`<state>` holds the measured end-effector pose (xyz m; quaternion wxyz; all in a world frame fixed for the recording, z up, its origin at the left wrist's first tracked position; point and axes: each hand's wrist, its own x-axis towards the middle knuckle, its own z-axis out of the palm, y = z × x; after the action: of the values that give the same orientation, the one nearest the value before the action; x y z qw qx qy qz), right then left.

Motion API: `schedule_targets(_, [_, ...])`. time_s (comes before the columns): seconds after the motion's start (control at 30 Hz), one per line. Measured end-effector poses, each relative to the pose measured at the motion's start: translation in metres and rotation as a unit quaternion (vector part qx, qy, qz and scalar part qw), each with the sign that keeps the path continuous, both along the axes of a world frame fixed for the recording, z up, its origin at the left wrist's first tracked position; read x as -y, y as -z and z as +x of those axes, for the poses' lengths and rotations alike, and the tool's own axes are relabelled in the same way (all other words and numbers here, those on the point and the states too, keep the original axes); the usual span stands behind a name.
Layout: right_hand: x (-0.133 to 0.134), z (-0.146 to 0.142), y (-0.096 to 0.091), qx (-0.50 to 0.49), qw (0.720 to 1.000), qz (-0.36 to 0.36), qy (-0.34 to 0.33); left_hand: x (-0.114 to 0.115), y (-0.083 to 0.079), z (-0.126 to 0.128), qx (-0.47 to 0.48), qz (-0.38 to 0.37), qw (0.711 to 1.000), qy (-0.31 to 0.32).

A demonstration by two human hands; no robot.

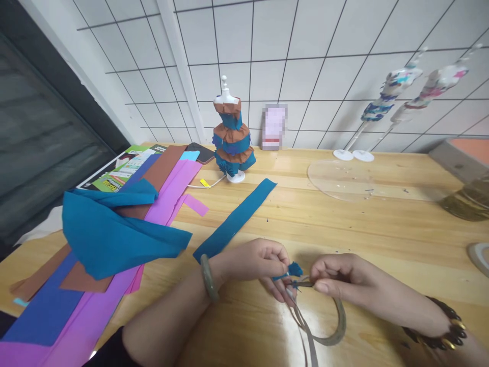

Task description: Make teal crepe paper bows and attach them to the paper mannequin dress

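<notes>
My left hand (273, 265) is closed on a small gathered piece of teal crepe paper (295, 268), whose frilled end sticks out past the fingertips. Close by on the right, my right hand (336, 280) pinches a narrow grey-brown strip (340, 321) between thumb and fingers. That strip runs across to the left fingers, loops below and trails toward the front edge of view. Its material is unclear, and the fingers partly hide where it meets the paper. A flat teal crepe strip (239, 219) lies on the table beyond my left wrist.
Layered crepe paper sheets (110, 244) cover the left side. At the back stands a small dress form (233, 135) in brown and teal paper, beside a phone (274, 127). Two more forms (401, 81) (443, 86), a clear disc (340, 179) and a tape roll (479, 257) are rightward.
</notes>
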<state>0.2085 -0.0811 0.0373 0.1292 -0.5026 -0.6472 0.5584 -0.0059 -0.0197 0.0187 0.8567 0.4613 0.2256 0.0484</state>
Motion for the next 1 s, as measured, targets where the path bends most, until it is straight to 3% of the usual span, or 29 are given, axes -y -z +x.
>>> schedule_targets(0.2, [-0.003,0.007,0.000,-0.003,1.000,0.017,0.018,-0.005,0.001,-0.001,-0.011,0.005,1.000,-0.021])
schedule_targets(0.37, [-0.008,0.011,0.002,0.004,0.994,0.067,0.082,-0.010,0.003,-0.002,-0.004,0.011,0.995,-0.104])
schedule_targets(0.53, [-0.010,0.004,0.005,0.008,0.981,0.122,0.149,-0.011,0.008,-0.003,-0.010,0.006,0.994,-0.108])
schedule_targets(0.7, [-0.008,0.002,0.015,0.072,0.982,0.143,0.101,-0.013,0.010,-0.002,0.009,0.004,0.988,-0.154])
schedule_targets(1.0, [-0.005,-0.005,0.017,0.135,0.975,0.156,0.086,-0.015,0.007,0.000,-0.003,0.017,0.971,-0.237])
